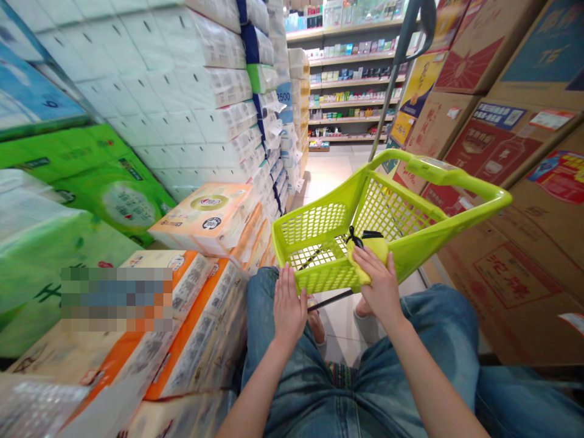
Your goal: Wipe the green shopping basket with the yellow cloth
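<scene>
A lime-green shopping basket [319,281] with lattice sides and a raised handle stands tilted before my knees. My left hand [291,307] lies flat on its near left corner, fingers stretched out over the rim. With my right hand [376,277] I press a yellow cloth [379,248] against the near rim, right of the middle. Just behind the cloth a small black tied strap or cord [353,237] shows; what it belongs to is partly hidden. A dark rod [331,299] runs under the basket.
Tissue packs [205,213] are stacked close on my left, below a tall wall of white packs [182,91]. Cardboard cartons [493,255] line the right. A grey pole with a handle [387,103] rises behind the basket. Stocked shelves [353,85] close the aisle's far end.
</scene>
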{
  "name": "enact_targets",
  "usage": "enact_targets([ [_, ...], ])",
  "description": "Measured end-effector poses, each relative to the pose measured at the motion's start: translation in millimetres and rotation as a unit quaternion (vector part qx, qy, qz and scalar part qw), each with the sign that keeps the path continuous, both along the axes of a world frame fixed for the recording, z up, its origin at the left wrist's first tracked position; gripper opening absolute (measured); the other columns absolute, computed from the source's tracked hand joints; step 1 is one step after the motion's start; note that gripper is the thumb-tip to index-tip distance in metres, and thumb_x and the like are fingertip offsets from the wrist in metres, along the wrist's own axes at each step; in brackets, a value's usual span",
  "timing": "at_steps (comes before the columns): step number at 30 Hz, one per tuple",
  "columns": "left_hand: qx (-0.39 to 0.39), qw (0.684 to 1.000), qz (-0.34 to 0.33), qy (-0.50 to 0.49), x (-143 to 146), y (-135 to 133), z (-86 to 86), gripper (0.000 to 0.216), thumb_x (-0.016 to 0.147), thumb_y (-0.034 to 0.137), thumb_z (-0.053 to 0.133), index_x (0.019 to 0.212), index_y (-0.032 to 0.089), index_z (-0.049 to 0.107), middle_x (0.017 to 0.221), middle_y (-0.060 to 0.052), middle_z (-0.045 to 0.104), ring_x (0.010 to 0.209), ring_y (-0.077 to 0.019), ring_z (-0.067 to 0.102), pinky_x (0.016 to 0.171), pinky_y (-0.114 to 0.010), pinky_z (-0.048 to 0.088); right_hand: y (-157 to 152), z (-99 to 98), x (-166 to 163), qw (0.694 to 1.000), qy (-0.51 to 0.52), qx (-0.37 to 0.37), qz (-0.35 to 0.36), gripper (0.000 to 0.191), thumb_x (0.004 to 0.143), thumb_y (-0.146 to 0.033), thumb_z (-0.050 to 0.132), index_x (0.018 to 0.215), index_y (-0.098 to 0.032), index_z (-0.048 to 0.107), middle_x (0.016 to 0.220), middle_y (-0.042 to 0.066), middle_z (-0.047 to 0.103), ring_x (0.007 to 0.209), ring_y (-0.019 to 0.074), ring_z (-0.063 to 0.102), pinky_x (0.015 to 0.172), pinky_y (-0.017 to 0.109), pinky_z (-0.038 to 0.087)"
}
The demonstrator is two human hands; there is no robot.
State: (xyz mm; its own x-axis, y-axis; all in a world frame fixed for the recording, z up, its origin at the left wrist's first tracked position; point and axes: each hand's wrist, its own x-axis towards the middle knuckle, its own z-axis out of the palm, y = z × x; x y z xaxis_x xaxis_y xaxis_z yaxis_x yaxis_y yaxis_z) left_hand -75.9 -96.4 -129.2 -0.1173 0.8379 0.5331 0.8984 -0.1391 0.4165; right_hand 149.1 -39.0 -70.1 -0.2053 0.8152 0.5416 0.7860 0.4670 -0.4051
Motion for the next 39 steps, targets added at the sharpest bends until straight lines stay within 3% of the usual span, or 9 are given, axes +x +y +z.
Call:
enact_targets([
  [3, -0.003, 1.000, 0.001, -0.013, 2, 0, -0.6, 0.063, 0.099, 0.024, 0.037, 0.156, 0.019, 0.011, 0.160, -0.014, 0.030, 0.150, -0.0244, 0.022, 0.119, -0.052, 0.029, -12, -1.5, -34, 1.000, 0.011, -0.007, 0.007, 0.073, 0.066, 0.000, 0.045, 0.135, -0.024, 0.055, 0.141, 0.005, 0.058, 0.139, 0.0250, 0.044, 0.121, 0.058, 0.007],
  [7, -0.011, 1.000, -0.005, -0.003, -1, -2, -3.1, 0.066, 0.097, 0.020, 0.037, 0.157, 0.019, 0.009, 0.160, -0.014, 0.029, 0.150, -0.0237, 0.020, 0.119, -0.050, 0.030, -33, -4.5, -96, 0.994, 0.010, -0.046, 0.103, 0.071, 0.069, 0.000, 0.046, 0.137, -0.020, 0.053, 0.143, 0.006, 0.056, 0.141, 0.0233, 0.041, 0.122, 0.055, 0.004],
  [10, -0.011, 1.000, -0.012, 0.010, -4, -3, -4.4, 0.068, 0.095, 0.015, 0.035, 0.157, 0.020, 0.007, 0.160, -0.013, 0.029, 0.150, -0.0230, 0.021, 0.119, -0.049, 0.030, -41, -6.4, -120, 0.987, 0.009, -0.065, 0.147, 0.068, 0.073, -0.001, 0.046, 0.139, -0.019, 0.051, 0.144, 0.007, 0.054, 0.143, 0.0217, 0.038, 0.122, 0.052, 0.004],
  [13, -0.013, 1.000, -0.012, 0.012, -4, -3, -4.1, 0.068, 0.095, 0.015, 0.035, 0.157, 0.021, 0.007, 0.160, -0.013, 0.029, 0.150, -0.0229, 0.021, 0.119, -0.049, 0.029, -40, -5.0, -116, 0.983, 0.000, -0.074, 0.166, 0.065, 0.076, -0.003, 0.046, 0.138, -0.020, 0.052, 0.144, 0.007, 0.054, 0.142, 0.0210, 0.039, 0.122, 0.053, 0.003],
  [17, -0.010, 1.000, 0.005, 0.001, 0, -1, -2.6, 0.065, 0.097, 0.019, 0.035, 0.157, 0.019, 0.009, 0.159, -0.013, 0.031, 0.150, -0.0232, 0.023, 0.119, -0.050, 0.029, -30, 0.5, -82, 0.985, -0.017, -0.061, 0.162, 0.065, 0.073, -0.002, 0.045, 0.133, -0.024, 0.057, 0.143, 0.004, 0.056, 0.139, 0.0209, 0.043, 0.122, 0.056, 0.002],
  [25, -0.007, 1.000, 0.006, -0.007, 1, -1, -1.5, 0.063, 0.099, 0.020, 0.036, 0.156, 0.019, 0.011, 0.160, -0.013, 0.031, 0.150, -0.0227, 0.022, 0.119, -0.050, 0.029, 0, -2.8, -7, 1.000, 0.005, 0.006, 0.011, 0.067, 0.066, -0.002, 0.044, 0.126, -0.026, 0.061, 0.137, 0.001, 0.061, 0.135, 0.0227, 0.049, 0.121, 0.057, 0.006],
  [29, -0.010, 1.000, -0.003, -0.019, 2, -1, -1.0, 0.063, 0.098, 0.019, 0.035, 0.156, 0.019, 0.010, 0.160, -0.013, 0.029, 0.151, -0.0226, 0.019, 0.120, -0.050, 0.027, -8, -1.2, -34, 1.000, 0.010, -0.001, -0.005, 0.069, 0.065, -0.002, 0.045, 0.130, -0.021, 0.059, 0.138, 0.005, 0.060, 0.136, 0.0250, 0.047, 0.122, 0.056, 0.010],
  [35, -0.014, 1.000, -0.015, -0.020, -1, -3, -2.7, 0.067, 0.096, 0.017, 0.035, 0.157, 0.021, 0.006, 0.161, -0.012, 0.027, 0.151, -0.0229, 0.020, 0.120, -0.049, 0.029, -34, -2.6, -113, 0.991, 0.004, -0.051, 0.120, 0.068, 0.067, 0.000, 0.047, 0.133, -0.016, 0.058, 0.142, 0.007, 0.057, 0.139, 0.0243, 0.043, 0.122, 0.051, 0.015],
  [39, -0.015, 1.000, -0.020, -0.011, -4, -3, -5.0, 0.069, 0.094, 0.017, 0.036, 0.157, 0.021, 0.008, 0.161, -0.011, 0.027, 0.150, -0.0218, 0.020, 0.120, -0.048, 0.027, -36, -5.8, -121, 0.986, 0.005, -0.055, 0.160, 0.065, 0.072, -0.002, 0.049, 0.134, -0.018, 0.056, 0.142, 0.007, 0.056, 0.140, 0.0230, 0.042, 0.122, 0.051, 0.013],
])
